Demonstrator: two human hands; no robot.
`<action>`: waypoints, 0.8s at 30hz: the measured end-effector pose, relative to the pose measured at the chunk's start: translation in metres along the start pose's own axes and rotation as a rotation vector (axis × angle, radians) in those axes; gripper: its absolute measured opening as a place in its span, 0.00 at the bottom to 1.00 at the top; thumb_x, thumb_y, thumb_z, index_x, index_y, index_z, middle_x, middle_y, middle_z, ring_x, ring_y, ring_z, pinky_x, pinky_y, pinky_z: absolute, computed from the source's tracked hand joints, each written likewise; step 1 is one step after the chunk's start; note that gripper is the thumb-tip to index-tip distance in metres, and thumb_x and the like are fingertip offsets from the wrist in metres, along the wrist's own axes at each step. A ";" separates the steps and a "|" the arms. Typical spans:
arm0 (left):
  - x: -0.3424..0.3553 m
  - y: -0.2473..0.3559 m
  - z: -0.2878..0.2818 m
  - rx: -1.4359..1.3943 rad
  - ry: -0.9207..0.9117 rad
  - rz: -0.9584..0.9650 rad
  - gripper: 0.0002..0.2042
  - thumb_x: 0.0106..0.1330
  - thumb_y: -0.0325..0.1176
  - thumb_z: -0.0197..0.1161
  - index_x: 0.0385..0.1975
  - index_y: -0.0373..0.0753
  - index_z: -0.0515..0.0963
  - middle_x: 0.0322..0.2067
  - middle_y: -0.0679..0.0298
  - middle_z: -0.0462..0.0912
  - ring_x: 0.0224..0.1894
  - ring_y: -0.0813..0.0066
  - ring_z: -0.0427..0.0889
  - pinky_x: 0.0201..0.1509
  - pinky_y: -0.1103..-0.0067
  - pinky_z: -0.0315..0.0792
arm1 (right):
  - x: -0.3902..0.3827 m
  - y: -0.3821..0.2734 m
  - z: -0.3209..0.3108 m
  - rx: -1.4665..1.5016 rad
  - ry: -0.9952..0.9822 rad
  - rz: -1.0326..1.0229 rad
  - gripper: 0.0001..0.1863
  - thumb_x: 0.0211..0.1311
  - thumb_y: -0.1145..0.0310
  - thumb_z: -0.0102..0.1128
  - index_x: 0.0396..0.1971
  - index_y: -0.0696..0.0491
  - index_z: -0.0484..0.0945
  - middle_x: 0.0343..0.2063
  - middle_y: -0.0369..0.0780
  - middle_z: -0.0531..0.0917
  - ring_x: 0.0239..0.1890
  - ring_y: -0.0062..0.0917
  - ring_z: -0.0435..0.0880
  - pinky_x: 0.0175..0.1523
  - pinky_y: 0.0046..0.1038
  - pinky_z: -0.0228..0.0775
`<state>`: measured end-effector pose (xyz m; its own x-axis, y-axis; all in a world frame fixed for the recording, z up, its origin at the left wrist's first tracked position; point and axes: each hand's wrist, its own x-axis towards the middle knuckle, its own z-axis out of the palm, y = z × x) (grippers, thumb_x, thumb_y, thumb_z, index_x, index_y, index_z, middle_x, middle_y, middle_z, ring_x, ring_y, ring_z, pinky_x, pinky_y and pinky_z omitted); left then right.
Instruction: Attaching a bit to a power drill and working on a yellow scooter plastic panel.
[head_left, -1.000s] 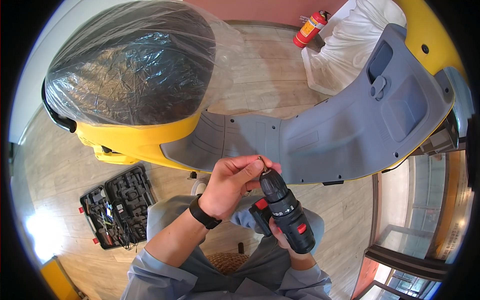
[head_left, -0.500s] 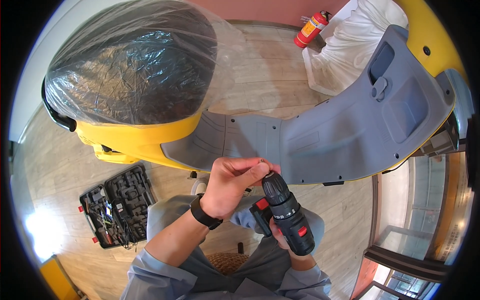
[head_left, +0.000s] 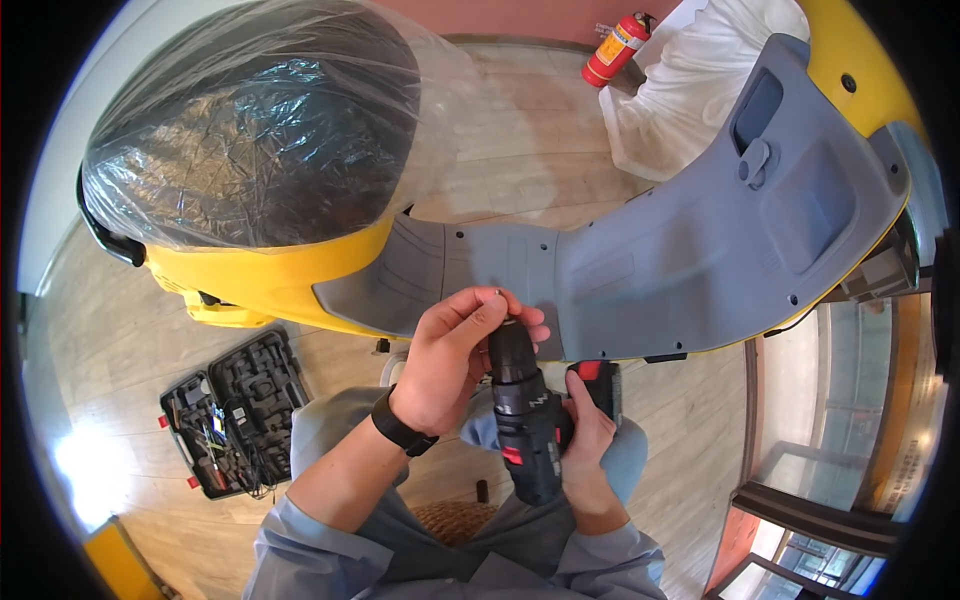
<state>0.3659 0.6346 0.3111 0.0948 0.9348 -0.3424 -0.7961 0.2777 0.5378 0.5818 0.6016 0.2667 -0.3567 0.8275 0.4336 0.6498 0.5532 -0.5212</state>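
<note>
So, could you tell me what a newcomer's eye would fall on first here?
Probably the yellow scooter filling the upper frame, its seat wrapped in clear plastic. Below it, centre, the left hand grips the chuck of a dark cordless drill that the right hand holds.

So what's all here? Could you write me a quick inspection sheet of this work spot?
Surface: pale wood-plank floor.
Job's things: black cordless drill, upright over the lap; yellow scooter with grey footboard panel, seat wrapped in clear plastic.
Clutter: open black tool case; red fire extinguisher; white sheet.
Grippers: left hand pinches the drill's chuck; right hand grips its handle.
Cables: nothing seen.
Surroundings: glass doors at right.
</note>
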 end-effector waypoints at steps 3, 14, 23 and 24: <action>0.002 -0.001 0.000 -0.049 0.035 -0.037 0.10 0.75 0.36 0.54 0.41 0.36 0.76 0.44 0.57 0.83 0.49 0.63 0.83 0.55 0.69 0.78 | 0.002 0.003 0.000 -0.137 -0.001 -0.100 0.37 0.46 0.61 0.73 0.55 0.66 0.73 0.17 0.34 0.79 0.15 0.22 0.78 0.24 0.23 0.70; 0.004 -0.021 0.001 -0.063 0.014 0.074 0.11 0.74 0.36 0.56 0.42 0.34 0.78 0.41 0.57 0.84 0.47 0.66 0.84 0.55 0.68 0.79 | 0.005 -0.001 -0.003 -0.265 0.021 -0.161 0.36 0.47 0.71 0.69 0.60 0.65 0.71 0.18 0.35 0.77 0.17 0.26 0.75 0.25 0.27 0.66; 0.002 -0.019 -0.001 -0.235 -0.188 0.010 0.13 0.75 0.38 0.55 0.43 0.33 0.79 0.46 0.53 0.83 0.50 0.64 0.83 0.58 0.68 0.77 | -0.010 0.001 0.004 0.111 -0.004 0.181 0.31 0.50 0.75 0.64 0.58 0.63 0.74 0.18 0.34 0.76 0.18 0.24 0.73 0.28 0.27 0.67; 0.002 -0.019 -0.001 -0.239 -0.193 0.022 0.13 0.75 0.37 0.55 0.44 0.33 0.79 0.46 0.53 0.83 0.51 0.65 0.83 0.58 0.68 0.77 | -0.013 -0.003 0.005 0.238 0.000 0.345 0.27 0.52 0.75 0.64 0.55 0.63 0.76 0.18 0.34 0.75 0.18 0.23 0.73 0.28 0.28 0.67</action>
<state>0.3803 0.6313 0.2997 0.1695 0.9712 -0.1675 -0.9149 0.2182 0.3395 0.5812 0.5902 0.2587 -0.1452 0.9681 0.2040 0.5577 0.2504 -0.7914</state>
